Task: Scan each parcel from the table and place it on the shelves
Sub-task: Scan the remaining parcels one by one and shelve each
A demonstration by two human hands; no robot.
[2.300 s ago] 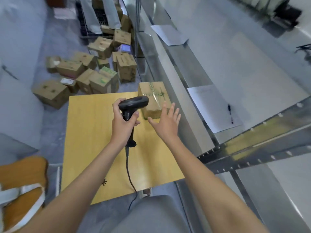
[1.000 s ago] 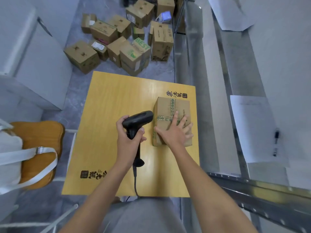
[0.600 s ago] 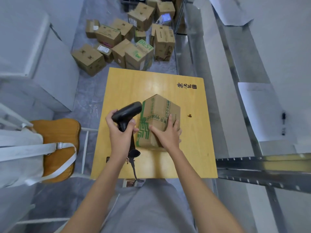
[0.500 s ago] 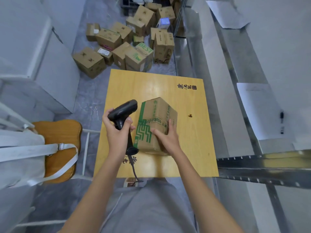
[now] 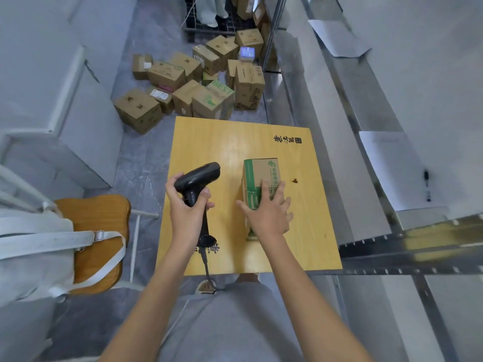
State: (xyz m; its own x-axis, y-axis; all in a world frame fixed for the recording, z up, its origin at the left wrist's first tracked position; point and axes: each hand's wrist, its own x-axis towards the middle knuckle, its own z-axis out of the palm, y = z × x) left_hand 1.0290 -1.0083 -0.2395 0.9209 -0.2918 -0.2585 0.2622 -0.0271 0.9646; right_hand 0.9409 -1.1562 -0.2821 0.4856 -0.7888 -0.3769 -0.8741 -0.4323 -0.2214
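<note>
Two hands work over the yellow worktop (image 5: 222, 142). The left hand (image 5: 188, 205) grips the black scanner (image 5: 197, 178) by its handle, head aimed away from the person, cord trailing off the near edge. The right hand (image 5: 269, 212) rests spread on top of the parcel (image 5: 261, 173), a green-printed cardboard box standing on the worktop's right half. More cardboard boxes (image 5: 198, 84) lie heaped on the floor beyond, and metal shelves (image 5: 326, 105) run along the right.

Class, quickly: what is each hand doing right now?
Left hand: grips the black handheld barcode scanner.
Right hand: open, fingers resting on the brown cardboard parcel.
</note>
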